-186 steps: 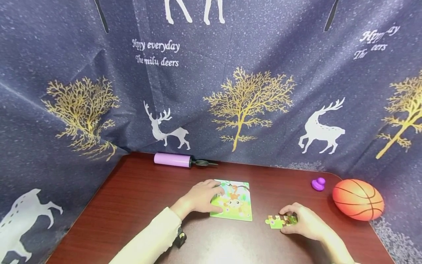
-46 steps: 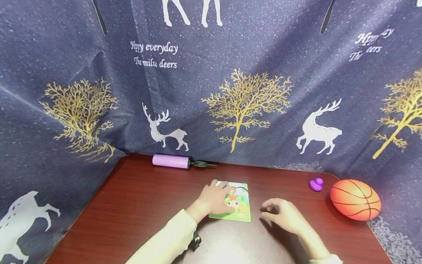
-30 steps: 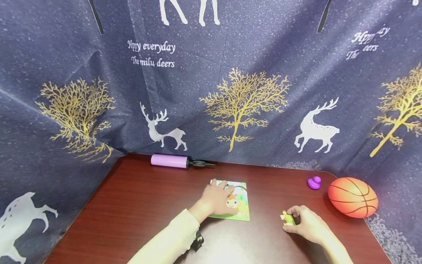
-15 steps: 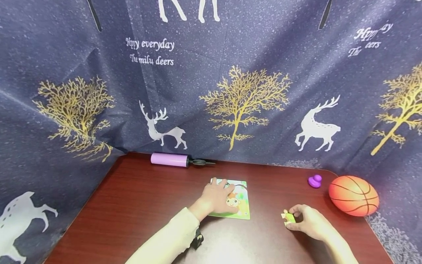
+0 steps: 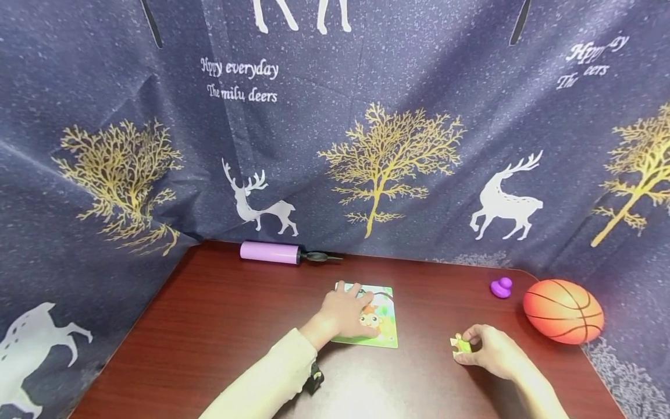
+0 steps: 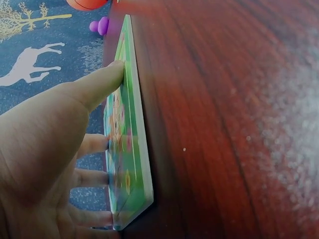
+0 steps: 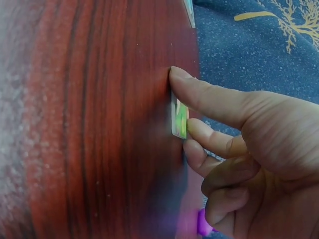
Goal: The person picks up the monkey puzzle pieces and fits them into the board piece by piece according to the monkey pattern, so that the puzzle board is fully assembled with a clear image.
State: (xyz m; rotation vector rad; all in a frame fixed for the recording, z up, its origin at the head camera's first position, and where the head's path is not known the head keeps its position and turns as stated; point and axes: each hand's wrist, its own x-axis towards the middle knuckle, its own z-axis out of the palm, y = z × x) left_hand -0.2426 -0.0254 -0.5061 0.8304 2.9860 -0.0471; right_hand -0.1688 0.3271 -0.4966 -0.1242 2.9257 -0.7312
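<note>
A square puzzle board (image 5: pixel 386 326) with a cartoon monkey picture lies flat on the table. My left hand (image 5: pixel 342 313) rests on its left part with the fingers spread, covering some of the picture. In the left wrist view, the thumb and fingertips touch the board's (image 6: pixel 130 149) upper face. To the right of the board, my right hand (image 5: pixel 494 349) pinches a small green and yellow jigsaw piece (image 5: pixel 462 344) at the table surface. The right wrist view shows the jigsaw piece (image 7: pixel 180 119) between thumb and index finger, the other fingers curled; part of it is hidden.
A dark red wooden table (image 5: pixel 235 314) bears a purple hand pump (image 5: pixel 270 252) at the back. At the right stand a purple rubber duck (image 5: pixel 501 287) and an orange basketball (image 5: pixel 563 311). A deer-patterned blue cloth (image 5: pixel 293 128) hangs behind.
My right hand was beside joined jigsaw pieces, then near the board, and has since moved right to the single piece. The left hand has shifted further onto the board.
</note>
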